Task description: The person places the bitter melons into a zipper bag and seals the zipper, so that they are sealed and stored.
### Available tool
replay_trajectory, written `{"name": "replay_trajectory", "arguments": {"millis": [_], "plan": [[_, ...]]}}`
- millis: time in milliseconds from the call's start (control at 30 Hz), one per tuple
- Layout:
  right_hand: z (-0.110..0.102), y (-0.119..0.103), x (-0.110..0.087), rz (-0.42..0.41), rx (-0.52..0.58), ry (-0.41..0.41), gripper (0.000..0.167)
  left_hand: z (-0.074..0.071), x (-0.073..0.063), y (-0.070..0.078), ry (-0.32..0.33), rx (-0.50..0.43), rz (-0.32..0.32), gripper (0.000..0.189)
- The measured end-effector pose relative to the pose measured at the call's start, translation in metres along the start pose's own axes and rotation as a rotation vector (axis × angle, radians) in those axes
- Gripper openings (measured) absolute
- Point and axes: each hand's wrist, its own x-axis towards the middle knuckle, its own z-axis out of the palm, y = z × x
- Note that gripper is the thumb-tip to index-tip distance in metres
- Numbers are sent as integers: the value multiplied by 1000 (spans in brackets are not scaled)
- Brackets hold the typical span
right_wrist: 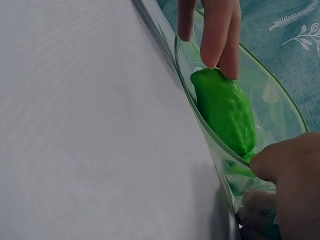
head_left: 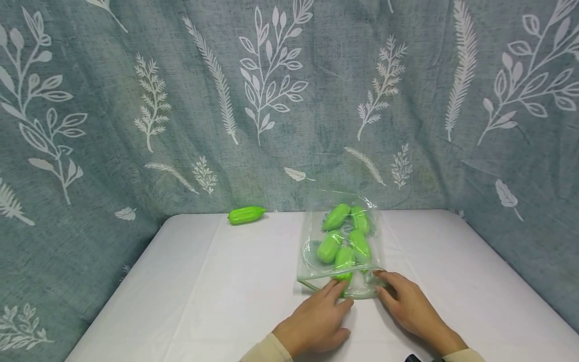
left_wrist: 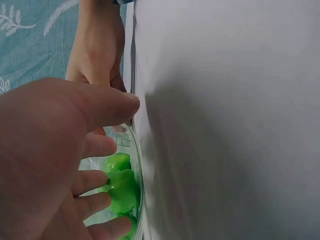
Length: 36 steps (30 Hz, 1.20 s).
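Note:
A clear zip bag lies on the table with its green-edged mouth spread toward me. Several bumpy green toy gourds are inside. One gourd lies just within the mouth. My left hand reaches to the mouth from the left, its extended fingertips touching the near end of that gourd. At the mouth's right corner, my right hand pinches the bag's edge. In the right wrist view, its thumb lies at the rim and its fingers show through the plastic below.
Another green gourd lies alone at the table's far edge, left of the bag. A white cloth covers the table. Behind and beside it hangs a blue-grey curtain with white leaf prints.

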Motion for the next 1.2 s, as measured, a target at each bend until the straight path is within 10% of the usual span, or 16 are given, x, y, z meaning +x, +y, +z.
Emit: {"name": "replay_trajectory", "arguments": {"millis": [1200], "plan": [[0, 0, 0, 30, 29, -17, 34, 8, 16, 0, 34, -37, -76, 42]]}}
